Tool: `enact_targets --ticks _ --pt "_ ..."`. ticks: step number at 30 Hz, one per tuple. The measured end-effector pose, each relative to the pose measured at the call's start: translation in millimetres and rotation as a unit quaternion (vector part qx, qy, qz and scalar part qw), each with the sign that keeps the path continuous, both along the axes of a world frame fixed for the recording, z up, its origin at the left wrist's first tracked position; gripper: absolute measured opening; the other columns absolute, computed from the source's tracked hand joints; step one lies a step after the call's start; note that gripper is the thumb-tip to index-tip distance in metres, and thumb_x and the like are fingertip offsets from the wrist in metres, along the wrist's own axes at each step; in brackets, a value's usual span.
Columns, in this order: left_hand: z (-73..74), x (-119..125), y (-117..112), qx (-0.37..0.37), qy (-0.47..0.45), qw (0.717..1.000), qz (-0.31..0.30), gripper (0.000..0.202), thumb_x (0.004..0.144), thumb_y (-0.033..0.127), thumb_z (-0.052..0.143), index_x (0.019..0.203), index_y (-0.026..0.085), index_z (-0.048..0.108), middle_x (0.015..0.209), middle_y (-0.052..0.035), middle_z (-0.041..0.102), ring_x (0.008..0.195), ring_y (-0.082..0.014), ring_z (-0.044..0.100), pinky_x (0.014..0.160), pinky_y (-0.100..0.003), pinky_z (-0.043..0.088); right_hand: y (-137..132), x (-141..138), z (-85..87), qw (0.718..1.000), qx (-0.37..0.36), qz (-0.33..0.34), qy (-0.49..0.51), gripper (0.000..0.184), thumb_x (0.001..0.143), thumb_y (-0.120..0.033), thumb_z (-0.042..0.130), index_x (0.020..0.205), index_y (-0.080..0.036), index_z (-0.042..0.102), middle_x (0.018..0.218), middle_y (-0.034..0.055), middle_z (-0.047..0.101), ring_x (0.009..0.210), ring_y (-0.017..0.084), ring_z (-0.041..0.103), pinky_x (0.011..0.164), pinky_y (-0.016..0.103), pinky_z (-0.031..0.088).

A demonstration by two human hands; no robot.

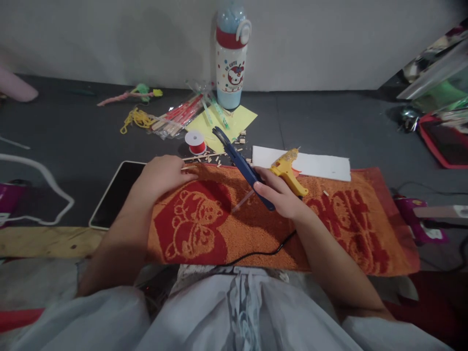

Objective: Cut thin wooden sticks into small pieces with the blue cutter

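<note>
My right hand [281,195] is closed round the blue handle of a pair of cutters [239,163], which points up and left over an orange and red towel [351,219]. A yellow glue gun [288,170] lies just right of that hand, its black cord trailing toward me. My left hand [163,173] rests at the towel's upper left edge, fingers curled on a thin wooden stick [190,168]. Small wooden stick pieces [210,157] lie scattered just past it.
A dark tablet [115,192] lies left of the towel. Behind are a red thread spool [195,142], yellow paper [237,122], packets of sticks [179,117], a white sheet [314,163] and a cartoon water bottle [230,58] by the wall. A red tray [444,141] sits far right.
</note>
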State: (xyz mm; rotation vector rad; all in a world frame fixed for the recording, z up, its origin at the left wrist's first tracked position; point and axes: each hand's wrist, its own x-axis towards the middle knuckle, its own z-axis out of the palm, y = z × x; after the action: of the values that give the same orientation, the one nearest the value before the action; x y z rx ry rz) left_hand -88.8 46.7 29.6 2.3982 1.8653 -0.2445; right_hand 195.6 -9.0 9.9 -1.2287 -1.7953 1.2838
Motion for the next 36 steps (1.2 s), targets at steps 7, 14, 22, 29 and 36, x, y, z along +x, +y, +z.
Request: enact_targets --ticks 7,14,22,29,36 --pt "4.7 8.4 -3.6 -0.009 -0.014 1.000 0.020 0.021 0.074 0.038 0.052 0.066 0.021 0.061 0.070 -0.0074 0.066 0.056 -0.0199 0.057 0.053 -0.029 0.033 0.1 -0.9 -1.4 1.000 0.005 0.007 -0.003 0.054 0.086 -0.053 0.047 0.125 -0.015 0.049 0.113 0.0101 0.061 0.103 0.025 0.055 0.092 0.040 0.042" --pt "18.6 10.3 -3.8 0.037 -0.123 0.992 0.021 0.015 0.073 0.031 0.052 0.067 0.021 0.060 0.065 -0.0017 0.062 0.058 -0.0149 0.052 0.054 -0.027 0.031 0.1 -1.1 -1.9 1.000 0.002 0.004 0.005 0.057 0.086 -0.056 0.047 0.125 -0.015 0.050 0.106 0.0093 0.062 0.097 0.024 0.057 0.087 0.038 0.045" --pt "16.9 18.4 -5.5 0.027 -0.524 0.840 0.137 0.022 0.072 0.040 0.061 0.077 0.018 0.061 0.054 0.0025 0.051 0.045 -0.0083 0.041 0.044 -0.023 0.029 -1.5 -1.5 -2.6 1.000 0.015 0.003 0.003 0.062 0.085 -0.059 0.046 0.128 -0.014 0.048 0.115 0.0122 0.061 0.108 0.028 0.056 0.093 0.040 0.044" --pt "23.9 26.1 -7.7 -0.092 -0.645 0.730 0.207 0.017 0.071 0.034 0.062 0.075 0.020 0.053 0.043 0.0085 0.035 0.034 -0.0033 0.021 0.037 -0.021 0.016 -1.2 -0.2 -5.7 0.989 0.128 0.032 -0.074 0.067 0.085 -0.058 0.047 0.132 -0.011 0.041 0.127 0.0202 0.055 0.112 0.033 0.053 0.096 0.049 0.041" --pt "21.4 33.0 -11.0 -0.165 -0.729 0.615 0.252 0.018 0.065 0.022 0.066 0.076 0.018 0.052 0.041 0.0108 0.033 0.033 -0.0012 0.021 0.033 -0.014 0.014 -2.9 -3.5 -6.2 0.965 0.223 0.049 -0.132 0.067 0.086 -0.057 0.044 0.134 -0.013 0.035 0.124 0.0213 0.054 0.110 0.034 0.053 0.092 0.050 0.044"
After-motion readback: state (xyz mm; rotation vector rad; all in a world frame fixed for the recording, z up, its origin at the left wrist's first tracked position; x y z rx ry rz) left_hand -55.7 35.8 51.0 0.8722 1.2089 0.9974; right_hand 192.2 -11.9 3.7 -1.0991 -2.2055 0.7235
